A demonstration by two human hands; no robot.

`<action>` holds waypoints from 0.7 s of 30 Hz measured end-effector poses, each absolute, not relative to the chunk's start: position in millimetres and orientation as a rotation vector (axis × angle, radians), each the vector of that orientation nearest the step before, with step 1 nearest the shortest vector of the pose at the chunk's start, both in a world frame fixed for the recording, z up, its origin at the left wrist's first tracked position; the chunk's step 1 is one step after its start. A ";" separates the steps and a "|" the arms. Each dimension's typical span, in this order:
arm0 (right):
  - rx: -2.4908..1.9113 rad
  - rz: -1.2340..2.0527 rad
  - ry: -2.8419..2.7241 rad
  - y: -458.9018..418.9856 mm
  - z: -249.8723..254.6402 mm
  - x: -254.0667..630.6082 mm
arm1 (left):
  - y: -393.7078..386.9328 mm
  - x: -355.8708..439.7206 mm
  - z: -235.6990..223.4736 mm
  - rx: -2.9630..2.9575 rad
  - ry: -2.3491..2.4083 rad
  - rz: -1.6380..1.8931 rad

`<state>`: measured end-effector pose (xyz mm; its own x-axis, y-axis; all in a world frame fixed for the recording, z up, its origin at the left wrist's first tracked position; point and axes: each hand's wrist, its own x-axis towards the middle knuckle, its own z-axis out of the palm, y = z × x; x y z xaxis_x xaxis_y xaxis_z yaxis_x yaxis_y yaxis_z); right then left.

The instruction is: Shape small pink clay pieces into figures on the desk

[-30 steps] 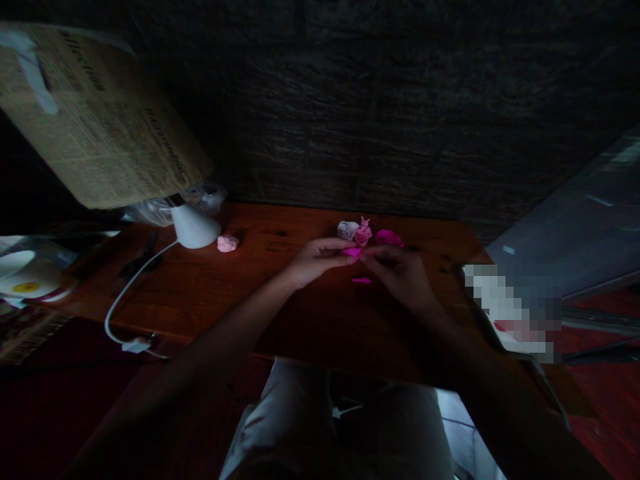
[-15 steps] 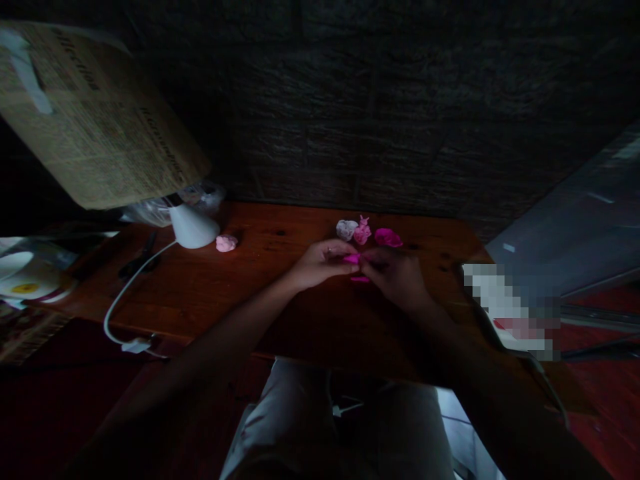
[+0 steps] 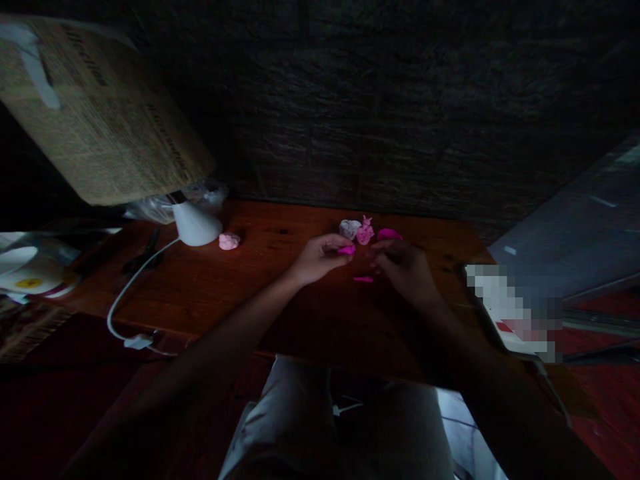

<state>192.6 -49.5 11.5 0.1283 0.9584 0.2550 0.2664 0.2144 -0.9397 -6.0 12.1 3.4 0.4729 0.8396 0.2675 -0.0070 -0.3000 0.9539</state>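
Note:
My left hand [image 3: 320,259] pinches a small bright pink piece of what looks like modelling clay [image 3: 346,250] between thumb and fingers. Just to its right, apart from that piece, is my right hand [image 3: 404,267], its fingers curled together; whether anything is between them is too dark to make out. A thin pink strip [image 3: 363,279] lies on the wood below both hands. Behind them stand a light pink figure with pointed tips [image 3: 365,231] and a whitish crumpled lump [image 3: 350,229]. A flat magenta piece [image 3: 390,234] is partly covered by my right hand.
On the wooden table [image 3: 225,293] a pale pink lump [image 3: 229,241] sits beside a white lamp base [image 3: 197,223] under a newsprint shade [image 3: 115,120]. Scissors [image 3: 145,253] and a white cup [image 3: 25,273] are at the left. A blurred-out device [image 3: 505,310] lies right, with a cable.
My right hand has drawn away to the right from the pink piece, which stays in my left hand. The thin strip on the table shows more fully. The view has shifted slightly.

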 end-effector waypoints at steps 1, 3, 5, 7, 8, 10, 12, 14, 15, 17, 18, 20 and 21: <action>-1.257 0.847 -1.324 -49.5 11.5 192.1 | 14.3 -7.1 0.3 1.720 0.769 1.013; -1.232 0.932 -1.254 -49.2 11.5 192.9 | 17.0 -8.9 -4.9 1.842 0.830 1.016; -1.212 0.982 -1.200 -48.6 11.8 195.6 | 17.7 -9.9 -7.9 1.945 0.856 0.994; -1.186 1.029 -1.141 -48.2 12.9 198.1 | 17.4 -9.7 -8.9 2.001 0.857 0.974; -1.169 1.057 -1.108 -48.2 14.0 198.7 | 17.2 -9.3 -9.0 2.005 0.850 0.972; -1.131 1.132 -1.060 -48.8 17.2 198.3 | 16.9 -8.1 -8.4 1.956 0.813 0.978; -1.102 1.219 -1.035 -50.1 20.9 196.4 | 16.8 -7.0 -7.0 1.832 0.755 0.986; -1.092 1.292 -1.022 -51.2 23.4 194.3 | 16.5 -6.3 -4.5 1.687 0.695 0.978; -1.095 1.313 -1.020 -51.4 23.9 193.5 | 16.1 -6.2 -2.9 1.627 0.670 0.970; -1.106 1.312 -1.020 -51.2 22.8 192.9 | 14.6 -6.4 1.1 1.542 0.633 0.956; -1.109 1.294 -1.023 -50.9 21.5 193.0 | 13.6 -6.6 3.3 1.513 0.618 0.954; -1.112 1.241 -1.045 -50.0 18.8 193.3 | 11.6 -6.8 7.3 1.473 0.594 0.956; -1.109 1.213 -1.066 -49.7 17.7 193.4 | 10.7 -6.8 8.9 1.462 0.583 0.957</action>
